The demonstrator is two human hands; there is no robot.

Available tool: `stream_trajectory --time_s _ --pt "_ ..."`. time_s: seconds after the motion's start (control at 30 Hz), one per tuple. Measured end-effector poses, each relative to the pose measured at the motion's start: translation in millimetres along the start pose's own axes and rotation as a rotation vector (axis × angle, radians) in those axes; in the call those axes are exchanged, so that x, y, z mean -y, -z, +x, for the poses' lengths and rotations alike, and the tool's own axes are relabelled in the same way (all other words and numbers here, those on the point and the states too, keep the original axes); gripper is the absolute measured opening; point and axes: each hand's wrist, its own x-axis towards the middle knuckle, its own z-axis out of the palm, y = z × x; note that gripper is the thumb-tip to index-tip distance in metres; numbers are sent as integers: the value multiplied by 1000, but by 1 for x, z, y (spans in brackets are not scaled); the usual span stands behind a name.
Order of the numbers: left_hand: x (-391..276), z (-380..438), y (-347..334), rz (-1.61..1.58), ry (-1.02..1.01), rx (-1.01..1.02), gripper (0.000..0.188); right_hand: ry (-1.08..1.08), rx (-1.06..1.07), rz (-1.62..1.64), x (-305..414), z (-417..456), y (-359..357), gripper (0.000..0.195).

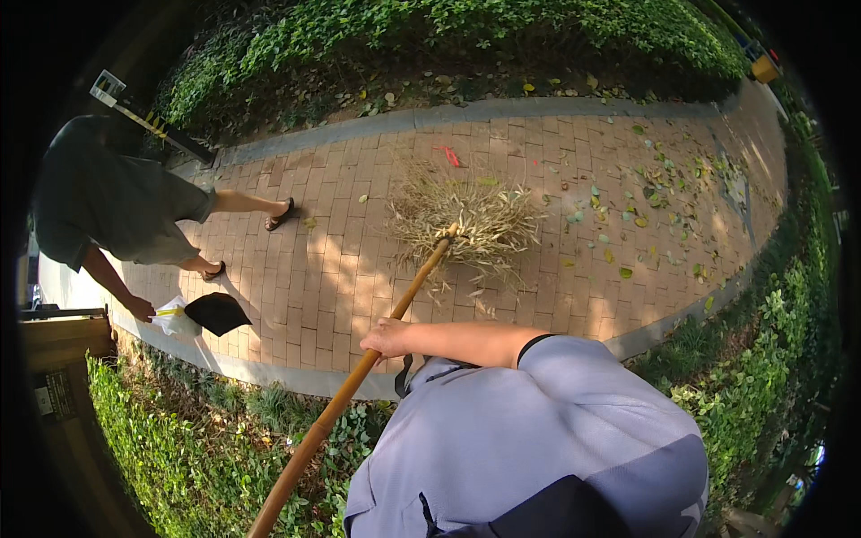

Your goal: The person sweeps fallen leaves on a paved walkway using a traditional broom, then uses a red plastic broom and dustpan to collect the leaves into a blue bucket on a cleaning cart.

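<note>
My right hand (pixel 387 339) is wrapped around the long bamboo handle (pixel 327 417) of a broom. The handle runs from the lower left up to a head of dry twigs and leaves (pixel 471 222), which rests spread out on the brick path. A dark binding (pixel 445 239) joins head and handle. My left hand is out of view, and so is the lower end of the handle. Fallen leaves (pixel 625 273), green and yellow, lie scattered on the bricks right of the broom head. Just beyond the head is a small red strip (pixel 452 157).
At the left a person (pixel 114 195) in dark clothing and sandals carries a white plastic bag (pixel 176 320) and a dark item (pixel 218 314). Grey kerbs (pixel 471 114) edge the brick path (pixel 323 269). Hedges (pixel 511 27) grow on both sides; a post (pixel 181 144) stands upper left.
</note>
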Motion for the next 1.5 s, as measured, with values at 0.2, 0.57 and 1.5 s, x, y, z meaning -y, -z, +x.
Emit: stream_trajectory --time_s 0.2,0.57,1.5 --pt "236 -19 -43 -90 661 167 6 -599 -13 -45 -136 -175 37 29" --pt "317 -15 -145 -553 630 -10 13 -250 -578 -225 -202 -250 208 15" --pt "751 -97 -571 -260 1160 144 11 -1038 -354 -228 -593 -502 500 20"
